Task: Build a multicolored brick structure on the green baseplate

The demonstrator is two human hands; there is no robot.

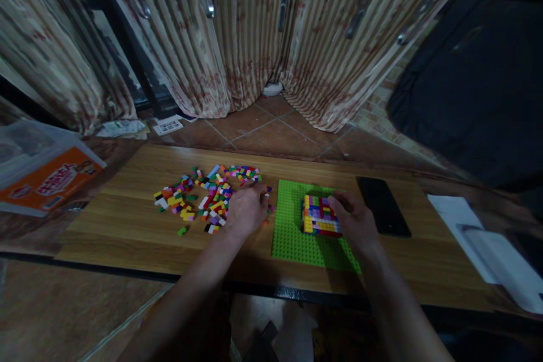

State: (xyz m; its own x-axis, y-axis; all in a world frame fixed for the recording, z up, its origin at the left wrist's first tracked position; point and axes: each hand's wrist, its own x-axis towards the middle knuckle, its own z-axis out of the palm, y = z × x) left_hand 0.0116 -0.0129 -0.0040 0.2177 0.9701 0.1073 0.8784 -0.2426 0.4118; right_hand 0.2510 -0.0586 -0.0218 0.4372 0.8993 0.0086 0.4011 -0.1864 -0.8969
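A loose heap of small, many-coloured toy building bricks (pixel 217 205) lies on the left half of the wooden table. My left hand (pixel 250 203) is over the heap's right side, its fingers curled down among the bricks; whatever they pinch is hidden. On a green studded baseplate (pixel 288 237) stands a blocky brick structure (pixel 316 216) in rows of yellow, red, purple and blue. Closed at the structure's right side, my right hand (pixel 354 218) has its thumb and finger against the upper right part. That end is partly covered by the hand.
A black phone (pixel 384 205) lies right of the baseplate. White sheets or flat items (pixel 479 243) are at the table's right end. A clear plastic box with an orange label (pixel 51 175) stands at the left. Striped curtains (pixel 250 39) hang beyond the table.
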